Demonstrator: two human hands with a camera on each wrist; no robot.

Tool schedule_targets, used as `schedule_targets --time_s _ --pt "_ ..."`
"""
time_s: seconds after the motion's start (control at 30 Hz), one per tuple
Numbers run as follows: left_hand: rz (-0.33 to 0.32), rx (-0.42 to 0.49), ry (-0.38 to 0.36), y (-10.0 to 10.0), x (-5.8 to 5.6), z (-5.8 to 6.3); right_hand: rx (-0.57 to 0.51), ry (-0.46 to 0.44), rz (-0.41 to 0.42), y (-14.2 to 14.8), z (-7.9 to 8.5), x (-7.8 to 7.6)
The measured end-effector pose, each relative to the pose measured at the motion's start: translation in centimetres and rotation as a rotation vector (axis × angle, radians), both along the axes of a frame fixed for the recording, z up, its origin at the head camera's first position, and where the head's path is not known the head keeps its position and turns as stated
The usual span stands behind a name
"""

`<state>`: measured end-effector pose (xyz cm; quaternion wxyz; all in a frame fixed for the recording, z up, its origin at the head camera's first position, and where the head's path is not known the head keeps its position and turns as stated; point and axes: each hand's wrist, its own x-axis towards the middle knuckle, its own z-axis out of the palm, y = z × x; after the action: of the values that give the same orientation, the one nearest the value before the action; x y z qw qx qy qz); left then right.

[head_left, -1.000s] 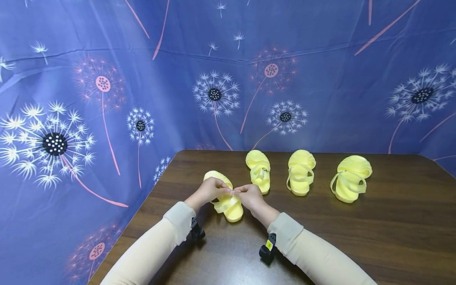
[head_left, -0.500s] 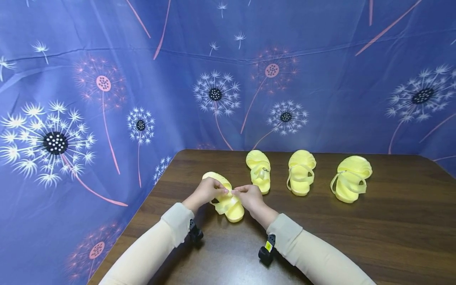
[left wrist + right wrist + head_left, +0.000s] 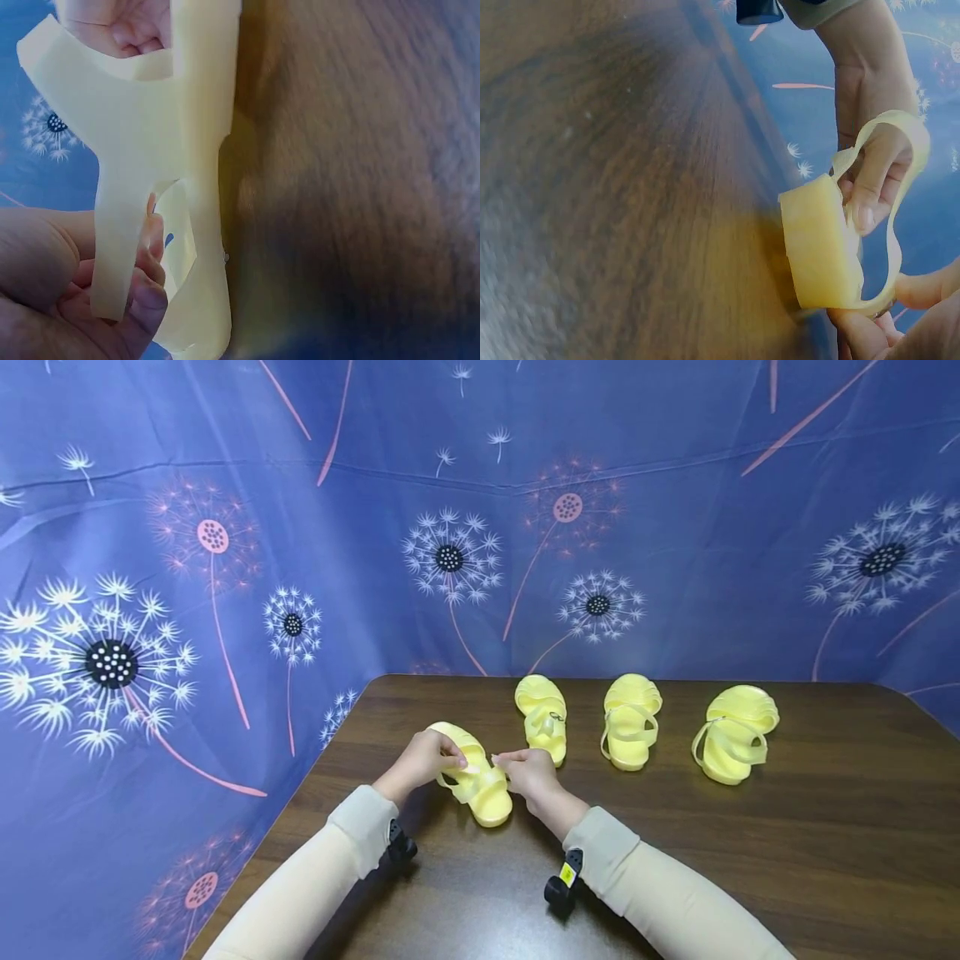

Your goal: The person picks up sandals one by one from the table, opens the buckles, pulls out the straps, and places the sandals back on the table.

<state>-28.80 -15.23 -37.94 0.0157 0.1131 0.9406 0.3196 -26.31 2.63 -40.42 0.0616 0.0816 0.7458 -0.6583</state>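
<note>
A pale yellow child's sandal (image 3: pixel 491 806) lies on the table, toe pointing away and to the left. My left hand (image 3: pixel 426 760) is over its near-left side, with curled fingertips and thumb at a strap (image 3: pixel 116 247) in the left wrist view. Across from it, my right hand (image 3: pixel 531 772) pinches the sandal strap on the right side, close to the upper's edge. In the right wrist view, the heel strap (image 3: pixel 895 247) arches up from the heel block (image 3: pixel 817 244), left hand (image 3: pixel 874 180) behind it, right hand (image 3: pixel 930 307) at its lower end.
Three more yellow sandals stand in a row along the back: one behind my right hand (image 3: pixel 542 702), a middle one (image 3: pixel 632 722) and a right one (image 3: pixel 738 735). The brown wooden table (image 3: pixel 825 843) meets a blue dandelion-print cloth (image 3: pixel 675 527).
My left hand has moved left and away from the right hand, so a gap now shows between their fingertips. The right hand stays at the sandal's right side.
</note>
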Motion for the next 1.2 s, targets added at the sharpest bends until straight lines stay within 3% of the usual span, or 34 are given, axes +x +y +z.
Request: schedule_targets --time_s 0.23,0.53,0.77,0.87,1.07,1.2 --pt "0.058 0.066 0.016 -0.1 0.2 0.0 0.083 0.052 0.009 -0.1 0.2 0.4" --pt "0.149 0.101 0.121 -0.6 0.7 1.0 0.105 0.054 0.034 0.0 0.2 0.8" --pt "0.215 0.113 0.164 -1.6 1.8 0.5 0.139 0.067 0.059 0.2 0.1 1.3" --pt "0.26 0.161 0.113 -2.0 2.5 0.3 0.119 0.06 0.092 0.5 0.1 1.6" --pt "0.343 0.459 -0.145 -2.0 4.4 -0.1 0.039 0.036 0.149 1.3 0.4 1.9" --pt "0.346 0.56 -0.259 -1.8 5.6 -0.7 0.02 0.02 0.152 1.4 0.3 2.0"
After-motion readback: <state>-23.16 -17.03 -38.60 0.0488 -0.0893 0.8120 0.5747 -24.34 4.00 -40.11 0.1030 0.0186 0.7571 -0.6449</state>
